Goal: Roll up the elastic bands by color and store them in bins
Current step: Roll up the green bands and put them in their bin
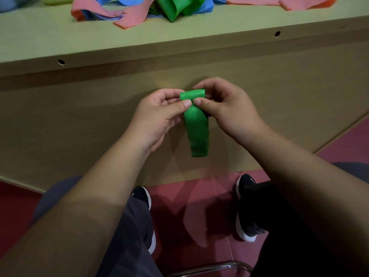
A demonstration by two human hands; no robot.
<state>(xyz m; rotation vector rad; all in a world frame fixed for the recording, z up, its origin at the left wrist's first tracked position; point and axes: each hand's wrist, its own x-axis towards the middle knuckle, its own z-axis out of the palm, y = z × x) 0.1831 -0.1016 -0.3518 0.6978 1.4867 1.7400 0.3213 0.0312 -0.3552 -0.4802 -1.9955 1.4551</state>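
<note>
In front of the table's side panel, mid-view, the green band [196, 126] hangs in the air between both hands. Its upper end is already wound into a small roll and its loose tail drops toward 6 o'clock. The left hand [157, 114] pinches the roll from 9 o'clock and the right hand [229, 108] pinches it from 3 o'clock, thumb tips almost touching on the front face.

To roll it well, I judge that the thumbs should press the coil firmly while the fingers behind turn it downward. The tail's edges should stay square with the roll so it does not cone out. Elastic likely springs open, so one pinch should hold whenever the other shifts.

The loose bands [137, 15] lie tangled on the table [40, 43] at 12 o'clock.
</note>
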